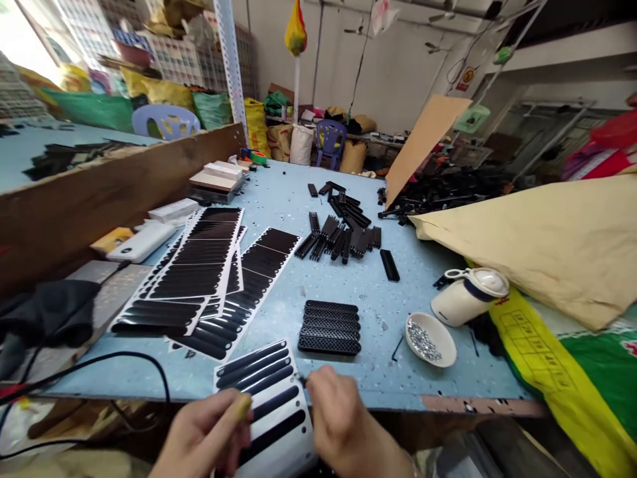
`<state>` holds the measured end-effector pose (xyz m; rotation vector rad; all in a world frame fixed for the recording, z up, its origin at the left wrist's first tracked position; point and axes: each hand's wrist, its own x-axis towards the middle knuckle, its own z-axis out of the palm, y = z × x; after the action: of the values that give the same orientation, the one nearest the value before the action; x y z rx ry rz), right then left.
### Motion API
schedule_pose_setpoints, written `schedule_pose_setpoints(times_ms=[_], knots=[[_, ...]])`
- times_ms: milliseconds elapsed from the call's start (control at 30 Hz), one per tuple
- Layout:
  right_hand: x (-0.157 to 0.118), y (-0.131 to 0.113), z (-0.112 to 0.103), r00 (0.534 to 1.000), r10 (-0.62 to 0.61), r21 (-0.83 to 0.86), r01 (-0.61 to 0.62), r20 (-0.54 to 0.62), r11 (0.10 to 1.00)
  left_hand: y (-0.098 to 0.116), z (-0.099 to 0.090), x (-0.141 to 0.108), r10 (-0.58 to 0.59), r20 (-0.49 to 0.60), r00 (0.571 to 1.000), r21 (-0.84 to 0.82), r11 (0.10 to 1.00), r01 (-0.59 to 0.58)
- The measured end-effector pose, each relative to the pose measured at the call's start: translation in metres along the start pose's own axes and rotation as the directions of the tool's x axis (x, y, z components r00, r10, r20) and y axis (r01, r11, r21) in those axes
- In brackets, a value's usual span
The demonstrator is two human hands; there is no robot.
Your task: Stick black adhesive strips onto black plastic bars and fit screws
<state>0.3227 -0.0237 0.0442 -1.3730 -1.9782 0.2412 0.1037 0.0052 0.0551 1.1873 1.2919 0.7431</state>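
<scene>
A white sheet with black strips lies at the table's front edge, partly hanging over it. My left hand is over the sheet's left side, thumb and fingers pressed together; what they hold, if anything, is too small to tell. At the sheet's right edge is my right hand, its fingers closed with a small dark thing by the fingertips that I cannot make out. Just beyond it sits a block of black perforated pieces lying side by side. More sheets of black strips overlap on the left.
Several black pieces are scattered mid-table. On the right stand a bowl of small metal parts and a white lidded mug. A thin black tool lies beside the bowl. A wooden board borders the left; a black cable crosses the front left.
</scene>
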Motion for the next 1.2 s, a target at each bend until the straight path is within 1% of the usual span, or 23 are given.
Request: schedule_pose_setpoints(times_ms=[33, 67, 100, 133, 167, 267, 333, 367, 433, 500, 600, 667, 700, 733, 767, 833, 900, 967, 1067, 1133, 1200], knots=[[0.000, -0.004, 0.003, 0.993, -0.113, -0.074, 0.115, 0.030, 0.991, 0.006, 0.013, 0.007, -0.045, 0.095, 0.994, -0.074, 0.996, 0.053], [0.000, -0.006, 0.005, 0.979, -0.199, -0.122, 0.204, 0.048, 0.971, 0.011, 0.025, 0.014, -0.079, 0.184, 0.980, -0.135, 0.985, 0.105], [-0.001, -0.007, 0.007, 0.967, -0.248, -0.139, 0.253, 0.051, 0.957, 0.015, 0.035, 0.021, -0.108, 0.255, 0.961, -0.190, 0.969, 0.159], [-0.002, -0.005, 0.008, 0.967, -0.253, -0.132, 0.256, 0.034, 0.958, 0.018, 0.041, 0.027, -0.126, 0.309, 0.943, -0.236, 0.950, 0.204], [-0.003, -0.001, 0.009, 0.975, -0.224, -0.104, 0.223, 0.006, 0.969, 0.020, 0.046, 0.032, -0.137, 0.350, 0.927, -0.272, 0.932, 0.241], [-0.013, 0.014, 0.012, 0.993, -0.079, 0.013, 0.080, -0.087, 0.997, 0.025, 0.050, 0.040, -0.160, 0.419, 0.894, -0.322, 0.894, 0.311], [-0.019, 0.022, 0.015, 0.990, -0.032, 0.014, 0.034, -0.135, 0.999, 0.027, 0.052, 0.042, -0.173, 0.436, 0.883, -0.320, 0.887, 0.332], [-0.021, 0.025, 0.016, 0.991, -0.032, -0.012, 0.031, -0.133, 0.999, 0.027, 0.053, 0.044, -0.178, 0.439, 0.881, -0.320, 0.885, 0.338], [-0.021, 0.029, 0.016, 0.996, -0.051, -0.078, 0.045, -0.078, 0.996, 0.024, 0.057, 0.047, -0.181, 0.424, 0.887, -0.319, 0.888, 0.333], [-0.017, 0.030, 0.013, 0.996, -0.093, -0.131, 0.091, -0.004, 0.987, 0.020, 0.062, 0.051, -0.185, 0.401, 0.897, -0.278, 0.909, 0.312], [-0.008, 0.030, 0.005, 0.979, -0.187, -0.181, 0.198, 0.077, 0.963, 0.014, 0.066, 0.055, -0.223, 0.409, 0.885, -0.186, 0.929, 0.320], [-0.005, 0.029, 0.000, 0.956, -0.247, -0.177, 0.274, 0.156, 0.946, 0.012, 0.067, 0.056, -0.247, 0.435, 0.866, -0.181, 0.918, 0.352], [-0.005, 0.028, -0.002, 0.949, -0.256, -0.154, 0.286, 0.185, 0.946, 0.012, 0.066, 0.056, -0.248, 0.443, 0.862, -0.193, 0.912, 0.361], [-0.005, 0.028, -0.004, 0.950, -0.247, -0.121, 0.272, 0.191, 0.955, 0.013, 0.065, 0.057, -0.242, 0.445, 0.862, -0.204, 0.910, 0.361], [-0.006, 0.028, -0.006, 0.962, -0.217, -0.086, 0.233, 0.162, 0.969, 0.013, 0.065, 0.058, -0.233, 0.444, 0.865, -0.210, 0.912, 0.353], [-0.010, 0.030, -0.008, 0.993, -0.108, -0.007, 0.108, 0.045, 0.994, 0.014, 0.062, 0.059, -0.209, 0.437, 0.875, -0.217, 0.919, 0.328], [-0.015, 0.034, -0.008, 0.998, 0.011, 0.079, -0.006, -0.063, 0.997, 0.014, 0.061, 0.061, -0.182, 0.433, 0.883, -0.223, 0.927, 0.301], [-0.021, 0.039, -0.006, 0.991, 0.086, 0.150, -0.071, -0.098, 0.986, 0.012, 0.060, 0.063, -0.158, 0.443, 0.882, -0.227, 0.932, 0.281], [-0.026, 0.043, -0.003, 0.985, 0.132, 0.171, -0.112, -0.112, 0.979, 0.008, 0.060, 0.065, -0.135, 0.457, 0.879, -0.195, 0.949, 0.248], [-0.026, 0.043, -0.003, 0.983, 0.132, 0.122, -0.116, -0.127, 0.986, 0.005, 0.060, 0.067, -0.147, 0.451, 0.880, -0.161, 0.957, 0.242], [-0.025, 0.041, -0.004, 0.988, 0.102, 0.065, -0.095, -0.114, 0.993, 0.002, 0.059, 0.069, -0.164, 0.437, 0.884, -0.148, 0.957, 0.251]])
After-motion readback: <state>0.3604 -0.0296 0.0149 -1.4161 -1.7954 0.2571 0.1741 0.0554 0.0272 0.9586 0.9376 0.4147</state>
